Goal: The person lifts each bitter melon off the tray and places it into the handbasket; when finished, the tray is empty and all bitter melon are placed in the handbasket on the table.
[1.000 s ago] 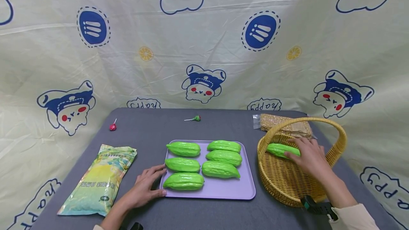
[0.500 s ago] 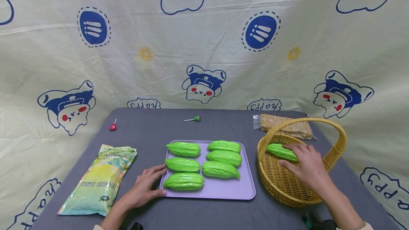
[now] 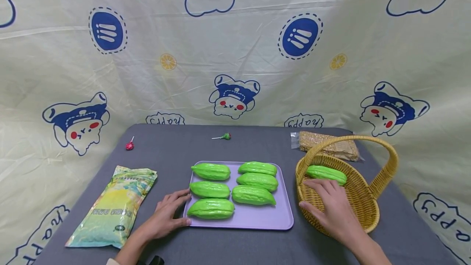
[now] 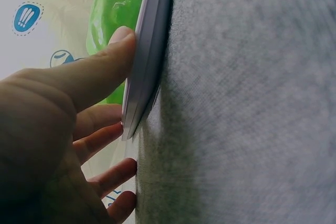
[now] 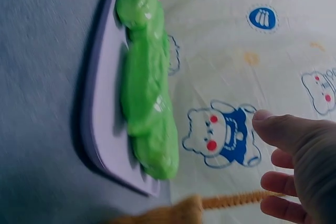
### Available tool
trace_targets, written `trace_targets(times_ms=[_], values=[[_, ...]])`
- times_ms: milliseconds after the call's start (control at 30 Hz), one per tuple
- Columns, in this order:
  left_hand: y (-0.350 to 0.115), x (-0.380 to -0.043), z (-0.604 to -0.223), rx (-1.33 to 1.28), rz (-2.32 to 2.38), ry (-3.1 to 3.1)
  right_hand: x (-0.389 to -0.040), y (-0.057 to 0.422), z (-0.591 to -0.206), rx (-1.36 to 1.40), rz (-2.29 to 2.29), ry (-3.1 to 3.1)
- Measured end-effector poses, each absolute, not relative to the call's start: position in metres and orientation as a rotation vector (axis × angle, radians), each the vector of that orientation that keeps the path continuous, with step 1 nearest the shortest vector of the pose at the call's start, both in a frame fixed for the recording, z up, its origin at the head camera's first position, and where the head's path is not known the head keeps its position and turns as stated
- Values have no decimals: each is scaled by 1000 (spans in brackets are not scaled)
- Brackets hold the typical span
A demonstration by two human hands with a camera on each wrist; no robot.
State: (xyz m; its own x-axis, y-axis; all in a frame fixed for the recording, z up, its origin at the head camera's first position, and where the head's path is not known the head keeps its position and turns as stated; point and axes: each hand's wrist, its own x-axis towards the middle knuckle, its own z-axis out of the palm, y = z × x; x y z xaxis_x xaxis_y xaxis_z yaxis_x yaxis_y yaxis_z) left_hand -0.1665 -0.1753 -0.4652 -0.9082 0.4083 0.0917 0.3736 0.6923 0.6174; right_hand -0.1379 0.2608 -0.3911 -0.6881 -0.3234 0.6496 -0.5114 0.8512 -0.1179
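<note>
A purple tray (image 3: pixel 285 216) holds several glossy green bitter melons (image 3: pixel 210 208) in two columns. My left hand (image 3: pixel 168 213) rests at the tray's left edge. In the left wrist view its thumb (image 4: pixel 113 59) touches the rim, with the other fingers spread around the corner. One more bitter melon (image 3: pixel 325 174) lies at the back of the yellow wicker basket (image 3: pixel 362 212). Over the basket's left front side hovers my right hand (image 3: pixel 333 209), apart from that melon, its fingers loosely bent. Nothing shows in its grasp in the right wrist view.
A large yellow-green packet (image 3: pixel 112 209) lies left of the tray. Behind the basket sits a clear bag of grain (image 3: pixel 329 144). Two lollipops, one red (image 3: pixel 130 145) and one green (image 3: pixel 226 136), lie toward the back. The basket's handle (image 3: pixel 391 162) arches high.
My right hand has let go of the bitter melon in the basket and moved left and toward me. The left hand and the tray have stayed put.
</note>
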Motion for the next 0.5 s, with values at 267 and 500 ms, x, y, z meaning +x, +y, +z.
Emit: trace_targets(times_ms=[267,500], values=[[-176,-167,-466,660,1019,2838,-134,236,-403,642,396,-2417],[-176,-167,-467,673,1014,2854,-139,219,-415,689,381,-2413]])
